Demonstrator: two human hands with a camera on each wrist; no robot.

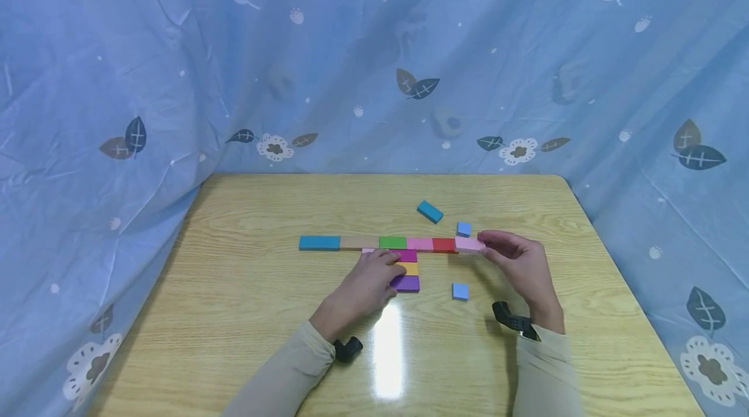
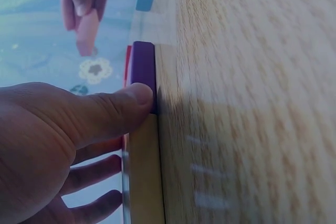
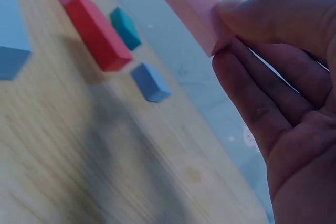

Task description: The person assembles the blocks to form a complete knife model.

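Note:
My right hand (image 1: pixel 523 267) pinches a light pink block (image 1: pixel 469 244) between thumb and fingertips. The right wrist view shows this pink block (image 3: pixel 191 11) held up off the table, beyond the end of a red block (image 3: pixel 97 35). A flat row of blocks runs leftward from there: red, pink (image 1: pixel 419 244), green (image 1: pixel 393 242), tan (image 1: pixel 359 242) and blue (image 1: pixel 319 243). My left hand (image 1: pixel 365 280) rests over the shorter stack of rows below, partly hiding magenta, yellow-orange (image 1: pixel 411 269) and purple (image 1: pixel 406 283) blocks. In the left wrist view its thumb touches the purple block (image 2: pixel 143 64).
A teal-blue block (image 1: pixel 430 211) lies askew behind the row. One small light blue block (image 1: pixel 464 229) sits just behind the row's right end, another light blue block (image 1: pixel 460 291) in front. The wooden table (image 1: pixel 251 313) meets a blue patterned curtain (image 1: pixel 351 66) at the back and sides.

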